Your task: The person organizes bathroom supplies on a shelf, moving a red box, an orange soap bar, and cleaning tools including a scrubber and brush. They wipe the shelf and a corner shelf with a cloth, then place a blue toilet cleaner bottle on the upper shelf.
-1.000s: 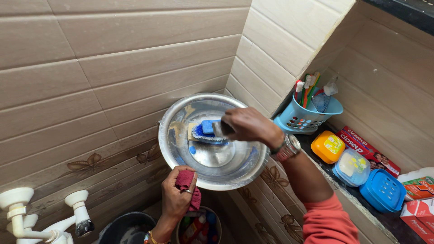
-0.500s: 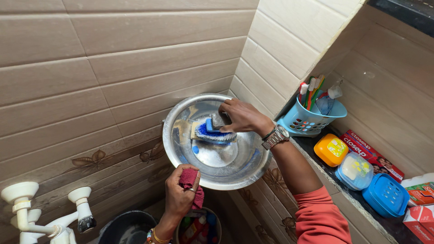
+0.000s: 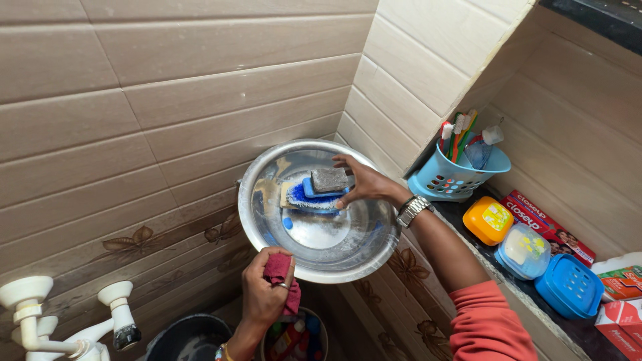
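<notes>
The wide, shallow stainless-steel basin (image 3: pixel 314 230) is held tilted against the tiled wall; the left hand (image 3: pixel 266 294) has its fingers clenched on the near rim through a small maroon cloth (image 3: pixel 279 275); thin metal, likely light and stiff but wet and slippery, so the rim suits gripping; the right hand (image 3: pixel 364 182), fingers loosened, touches a grey scouring pad (image 3: pixel 330 179) atop a blue bristle brush (image 3: pixel 313 196) inside.
</notes>
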